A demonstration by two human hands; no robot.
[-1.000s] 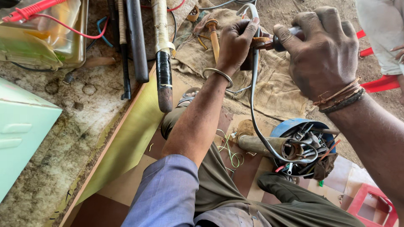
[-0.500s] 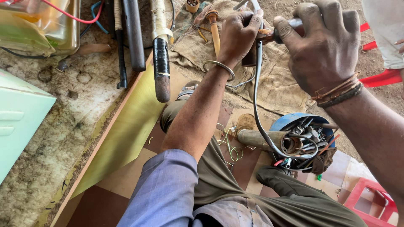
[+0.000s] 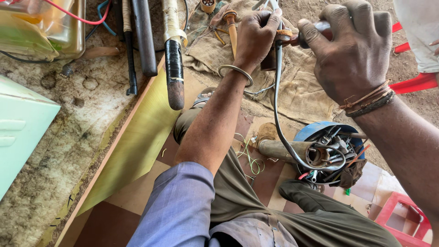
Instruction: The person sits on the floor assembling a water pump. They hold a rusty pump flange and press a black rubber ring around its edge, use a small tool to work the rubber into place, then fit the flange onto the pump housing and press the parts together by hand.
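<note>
My left hand (image 3: pixel 256 36), with a metal bangle on the wrist, grips a small dark part at the top middle, over a burlap cloth (image 3: pixel 302 87). My right hand (image 3: pixel 354 50), thread bands on its wrist, is closed around a handled tool (image 3: pixel 292 37) whose tip meets that part. A grey cable (image 3: pixel 277 100) hangs from the hands down into a blue tub of tools (image 3: pixel 331 151). What the left hand holds is mostly hidden by its fingers.
A wooden-handled tool (image 3: pixel 231 27) lies on the cloth. Dark rods and a black-taped stick (image 3: pixel 173 68) lie at the top left beside a yellow-green board (image 3: pixel 137 146). A pale green box (image 3: pixel 20 132) sits left, a red crate (image 3: pixel 402 219) bottom right, and thin wire scraps (image 3: pixel 247 158) lie by my leg.
Both hands have stayed together on the part and tool, drifting slightly up and right in the view. Nothing was released or picked up.
</note>
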